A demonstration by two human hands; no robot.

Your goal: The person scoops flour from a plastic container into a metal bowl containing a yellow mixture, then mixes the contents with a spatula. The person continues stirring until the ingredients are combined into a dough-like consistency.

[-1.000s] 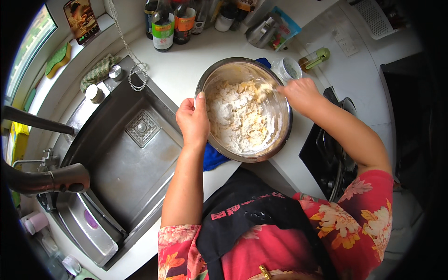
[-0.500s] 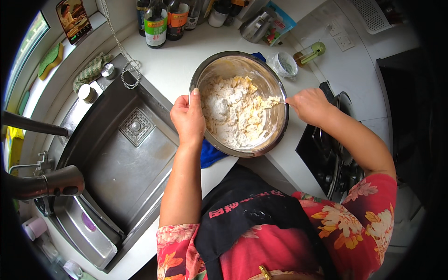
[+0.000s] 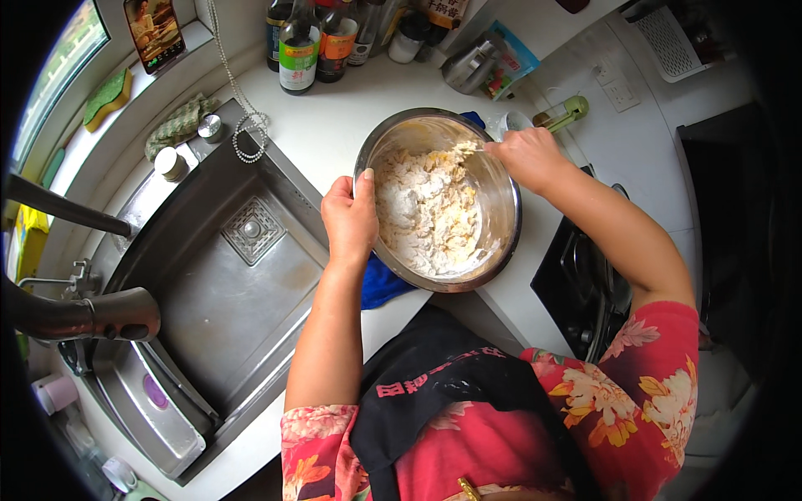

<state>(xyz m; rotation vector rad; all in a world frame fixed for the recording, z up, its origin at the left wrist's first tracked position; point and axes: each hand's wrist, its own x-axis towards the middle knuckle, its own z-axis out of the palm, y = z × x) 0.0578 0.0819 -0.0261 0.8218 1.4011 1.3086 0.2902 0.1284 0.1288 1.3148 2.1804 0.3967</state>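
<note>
A wide steel bowl holds clumpy, pale yellow dough and loose white flour. My left hand grips the bowl's left rim, thumb on top. My right hand is closed on a thin utensil at the upper right rim; sticky dough clings to its end and hides its exact kind. A blue cloth lies partly under the bowl. A small clear container stands just behind my right hand.
A steel sink with faucet is at left; a black stove at right. Bottles, a steel pitcher and a green-capped dispenser line the back. A phone and sponge sit on the sill.
Since half a second ago my right hand has moved up and left with the utensil along the bowl's rim. The bowl and my left hand have shifted slightly down and right in view.
</note>
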